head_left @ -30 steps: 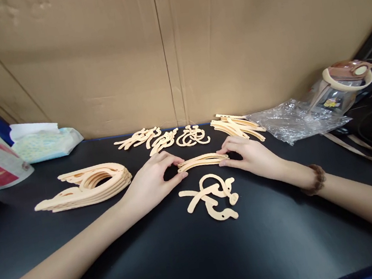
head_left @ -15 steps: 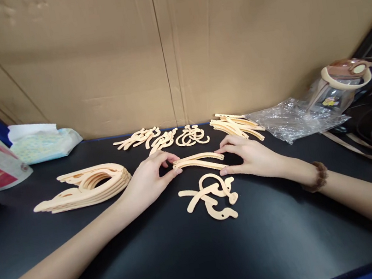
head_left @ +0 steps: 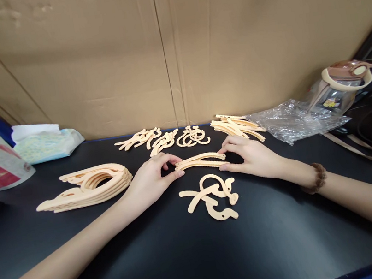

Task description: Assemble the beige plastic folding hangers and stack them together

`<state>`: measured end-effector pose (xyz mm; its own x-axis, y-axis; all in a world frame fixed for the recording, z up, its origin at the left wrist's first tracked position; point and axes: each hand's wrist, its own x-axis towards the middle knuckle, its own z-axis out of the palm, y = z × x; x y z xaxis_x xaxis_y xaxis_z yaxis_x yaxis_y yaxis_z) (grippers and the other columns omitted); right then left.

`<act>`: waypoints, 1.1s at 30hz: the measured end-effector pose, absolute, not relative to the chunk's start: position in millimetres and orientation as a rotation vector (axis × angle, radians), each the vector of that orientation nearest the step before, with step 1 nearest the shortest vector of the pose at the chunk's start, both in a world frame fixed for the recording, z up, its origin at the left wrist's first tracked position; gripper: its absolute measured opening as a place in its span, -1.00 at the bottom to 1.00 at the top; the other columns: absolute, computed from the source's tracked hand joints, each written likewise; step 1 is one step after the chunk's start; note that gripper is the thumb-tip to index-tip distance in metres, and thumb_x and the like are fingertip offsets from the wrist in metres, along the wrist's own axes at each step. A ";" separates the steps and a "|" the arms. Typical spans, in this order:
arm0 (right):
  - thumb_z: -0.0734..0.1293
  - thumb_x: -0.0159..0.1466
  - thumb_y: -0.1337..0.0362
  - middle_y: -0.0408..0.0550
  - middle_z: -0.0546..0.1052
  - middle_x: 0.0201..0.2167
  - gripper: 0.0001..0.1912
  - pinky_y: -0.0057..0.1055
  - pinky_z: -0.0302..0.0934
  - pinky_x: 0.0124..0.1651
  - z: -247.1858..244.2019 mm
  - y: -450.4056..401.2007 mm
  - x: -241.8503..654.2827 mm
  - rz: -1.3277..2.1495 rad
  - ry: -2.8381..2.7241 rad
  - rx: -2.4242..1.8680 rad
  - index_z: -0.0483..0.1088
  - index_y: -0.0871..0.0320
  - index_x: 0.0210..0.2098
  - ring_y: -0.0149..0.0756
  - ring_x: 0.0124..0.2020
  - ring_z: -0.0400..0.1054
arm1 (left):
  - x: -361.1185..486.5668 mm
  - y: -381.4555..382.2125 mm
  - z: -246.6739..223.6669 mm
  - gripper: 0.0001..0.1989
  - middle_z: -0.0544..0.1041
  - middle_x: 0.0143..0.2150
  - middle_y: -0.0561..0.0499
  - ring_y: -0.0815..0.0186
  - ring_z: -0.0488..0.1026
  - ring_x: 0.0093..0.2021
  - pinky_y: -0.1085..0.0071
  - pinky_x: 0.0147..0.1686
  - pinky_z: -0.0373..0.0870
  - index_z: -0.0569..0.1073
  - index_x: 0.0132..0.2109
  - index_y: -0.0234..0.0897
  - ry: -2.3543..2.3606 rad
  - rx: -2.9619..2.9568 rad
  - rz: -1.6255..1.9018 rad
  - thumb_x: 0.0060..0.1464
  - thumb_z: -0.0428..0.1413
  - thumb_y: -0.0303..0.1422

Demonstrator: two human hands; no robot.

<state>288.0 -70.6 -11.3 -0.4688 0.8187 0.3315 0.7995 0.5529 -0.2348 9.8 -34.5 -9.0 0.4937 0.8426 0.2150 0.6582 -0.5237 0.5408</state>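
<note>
Two slim, curved beige plastic hanger arms (head_left: 203,162) lie side by side between my hands, bowed slightly away from me. My left hand (head_left: 151,178) pinches their left ends with thumb and fingers. At the other end, my right hand (head_left: 251,155) has its thumb at the nearer arm and its fingers at the farther one. Just below them on the table, a small loose cluster of beige hook and arm pieces (head_left: 211,196) overlaps. Left of my left hand rests a stack of beige folding hangers (head_left: 88,186).
Along the back of the black table (head_left: 204,262) lie piles of short arms (head_left: 137,139), hooks (head_left: 192,136) and longer curved pieces (head_left: 236,127). Clear plastic wrap (head_left: 284,122) and a bottle (head_left: 339,88) stand right. A tissue pack (head_left: 47,144) sits left, before a cardboard wall (head_left: 90,60).
The right ends of the two hanger arms have come slightly closer together, the nearer one lying flatter. Both hands keep their places, and the view has shifted a little.
</note>
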 end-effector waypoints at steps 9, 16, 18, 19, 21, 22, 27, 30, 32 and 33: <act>0.20 0.35 0.07 -0.04 0.47 -0.21 -0.70 -0.31 0.28 -0.15 -9.0 -72.8 284.6 0.013 -2.408 -1.334 0.45 0.12 -0.22 -0.26 -0.21 0.39 | 9.8 -34.3 -8.7 -0.72 0.52 -0.21 0.04 0.26 0.38 -0.28 0.33 -0.25 0.32 0.52 -0.14 -0.15 1.257 2.383 0.665 0.05 0.13 -0.13; 0.19 0.35 0.05 -0.02 0.48 -0.19 -0.67 -0.30 0.29 -0.17 -9.5 -72.9 284.6 -0.061 -2.433 -1.336 0.48 0.12 -0.17 -0.24 -0.21 0.40 | 9.3 -33.7 -9.3 -0.72 0.52 -0.24 0.04 0.26 0.39 -0.30 0.33 -0.28 0.34 0.53 -0.16 -0.14 1.250 2.386 0.682 0.04 0.14 -0.12; 0.19 0.36 0.08 -0.03 0.48 -0.20 -0.68 -0.31 0.29 -0.18 -9.5 -72.7 283.9 -0.063 -2.421 -1.362 0.48 0.12 -0.18 -0.25 -0.22 0.41 | 10.0 -34.1 -8.9 -0.72 0.52 -0.21 0.04 0.26 0.39 -0.29 0.32 -0.26 0.34 0.52 -0.15 -0.15 1.248 2.385 0.679 0.04 0.14 -0.12; 0.19 0.36 0.08 -0.03 0.48 -0.20 -0.68 -0.31 0.29 -0.18 -9.4 -72.9 283.4 -0.065 -2.417 -1.371 0.48 0.13 -0.17 -0.25 -0.22 0.41 | 10.3 -34.3 -8.5 -0.72 0.52 -0.20 0.03 0.26 0.39 -0.28 0.32 -0.25 0.35 0.52 -0.15 -0.15 1.243 2.385 0.677 0.04 0.14 -0.13; 0.20 0.35 0.06 -0.03 0.48 -0.20 -0.66 -0.31 0.29 -0.18 -9.3 -74.0 282.4 -0.062 -2.413 -1.379 0.48 0.13 -0.17 -0.26 -0.24 0.40 | 10.6 -34.7 -7.8 -0.72 0.50 -0.22 0.02 0.26 0.39 -0.28 0.30 -0.24 0.35 0.52 -0.14 -0.17 1.233 2.389 0.671 0.06 0.12 -0.14; 0.21 0.33 0.03 -0.03 0.47 -0.21 -0.65 -0.32 0.29 -0.18 -9.2 -74.7 282.0 -0.059 -2.411 -1.381 0.48 0.14 -0.17 -0.26 -0.24 0.40 | 10.6 -34.9 -7.6 -0.72 0.50 -0.22 0.01 0.25 0.39 -0.27 0.29 -0.23 0.35 0.51 -0.14 -0.18 1.224 2.393 0.667 0.07 0.10 -0.15; 0.23 0.29 -0.06 -0.02 0.46 -0.21 -0.59 -0.31 0.28 -0.20 -9.6 -76.4 280.4 -0.054 -2.400 -1.389 0.46 0.14 -0.18 -0.24 -0.24 0.39 | 9.4 -35.9 -7.6 -0.72 0.47 -0.12 -0.02 0.24 0.39 -0.24 0.24 -0.16 0.37 0.47 -0.10 -0.20 1.173 2.430 0.636 0.13 0.00 -0.19; 0.21 0.31 -0.05 -0.05 0.46 -0.25 -0.61 -0.33 0.26 -0.20 -10.8 -75.0 280.0 -0.045 -2.385 -1.382 0.44 0.13 -0.25 -0.26 -0.25 0.38 | 9.1 -36.5 -8.7 -0.70 0.43 -0.07 -0.04 0.25 0.39 -0.22 0.22 -0.10 0.36 0.43 -0.05 -0.20 1.147 2.455 0.611 0.16 -0.04 -0.21; 0.20 0.31 -0.04 -0.08 0.45 -0.28 -0.62 -0.35 0.24 -0.23 -11.7 -74.0 280.0 -0.034 -2.372 -1.390 0.42 0.14 -0.30 -0.28 -0.28 0.37 | 9.0 -36.7 -9.5 -0.69 0.41 -0.03 -0.04 0.25 0.39 -0.20 0.21 -0.06 0.35 0.41 -0.02 -0.21 1.129 2.468 0.596 0.17 -0.06 -0.22; 0.21 0.31 -0.03 -0.09 0.45 -0.29 -0.63 -0.36 0.23 -0.25 -12.0 -73.6 280.1 -0.028 -2.365 -1.394 0.40 0.14 -0.33 -0.29 -0.29 0.37 | 9.0 -36.8 -9.8 -0.69 0.40 -0.02 -0.04 0.25 0.39 -0.19 0.21 -0.05 0.34 0.41 -0.01 -0.22 1.123 2.471 0.590 0.18 -0.06 -0.23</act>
<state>280.1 -73.6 -12.0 -0.4268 0.8370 0.3425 0.8448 0.5041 -0.1793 9.0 -36.8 -9.8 0.5962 0.7716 0.2217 0.6202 -0.6180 0.4831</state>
